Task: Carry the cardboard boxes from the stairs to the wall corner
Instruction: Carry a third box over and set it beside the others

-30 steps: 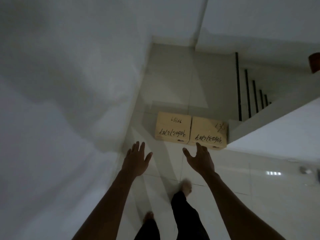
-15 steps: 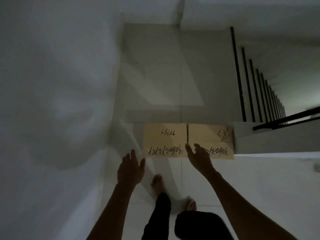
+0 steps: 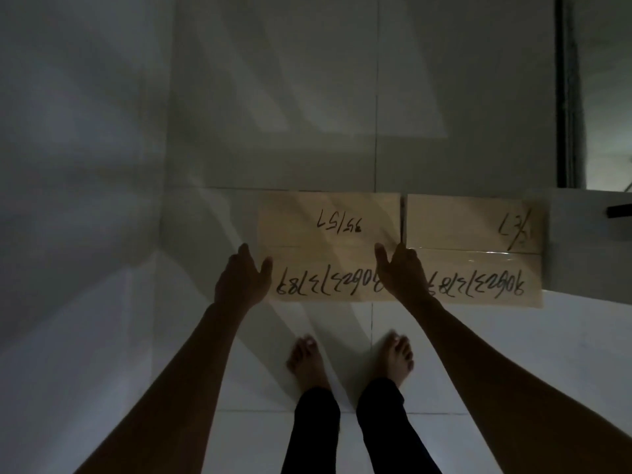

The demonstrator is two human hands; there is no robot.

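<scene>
Both hands have advanced to the left cardboard box (image 3: 328,246) since the earlier frame, and the feet now stand side by side near it. Left hand (image 3: 241,282) is spread wide at the box's left edge; right hand (image 3: 402,273) is spread at its right edge, by the seam with the right cardboard box (image 3: 473,251). This bracketing suits a two-sided lift. Neither hand grips yet. Both boxes rest at the floor's far edge, the staircase railing (image 3: 566,97) beyond.

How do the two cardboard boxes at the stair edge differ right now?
The left box sits between both hands, left hand at its left side and right hand at its right; the right box has only that hand near it. The left box's upper scrawl sits mid-panel, the right box's near its far corner. Both are tan, side by side, with similar long handwritten numbers.
</scene>
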